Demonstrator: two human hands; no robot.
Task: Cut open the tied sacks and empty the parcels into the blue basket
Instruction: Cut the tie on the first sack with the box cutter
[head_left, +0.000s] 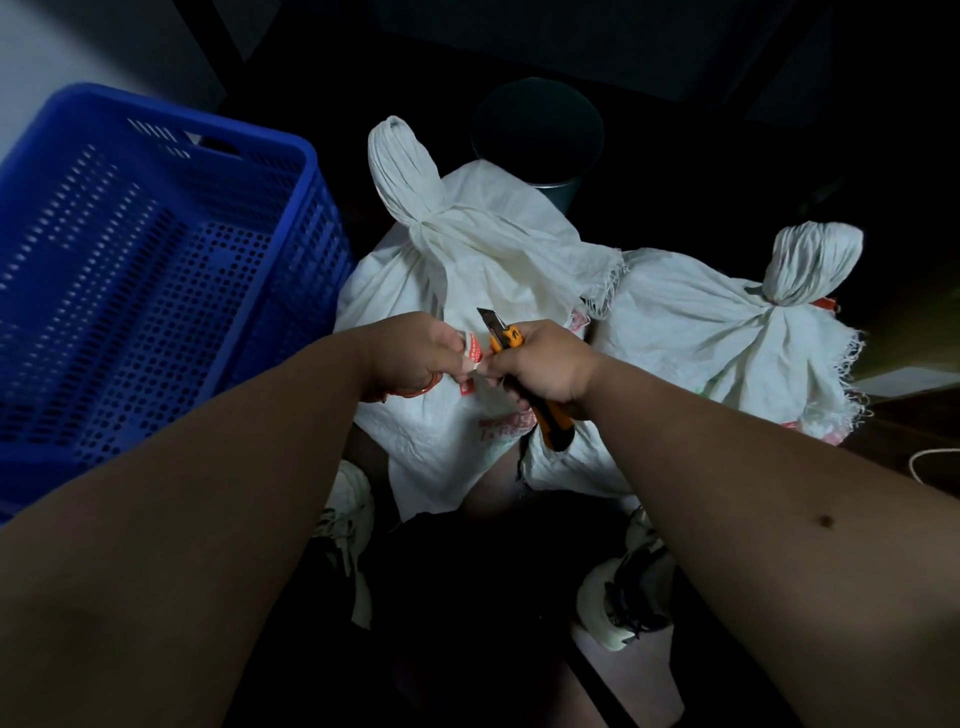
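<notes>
1. My right hand (540, 366) is gripping an orange and black utility knife (524, 374), fingers curled tight round the handle, with the short blade (487, 317) sticking out and pointing up and away from me.
2. My left hand (415, 356) is pinching a bunched fold of the near sack (457, 270), right where a bit of red and white printed fabric (474, 353) is showing between my two hands.
3. The two hands are almost touching, with the knife's front end just beside my left fingertips.
4. The near sack is standing upright in front of me, white and woven, its neck tied into a knotted topknot (402, 171) that is leaning to the left.
5. A second tied sack (727, 338) is sitting just to the right of the first, touching it, its own knot (813, 265) sticking up, its edges fraying.
6. The blue basket (156, 270) is standing on my left, tilted in my view, right beside the near sack; I am seeing only bare perforated plastic inside it.
7. A dark round bin (540, 135) is standing behind the near sack.
8. My two pale shoes (348, 509) (623, 592) are showing below my arms on the dim floor.
</notes>
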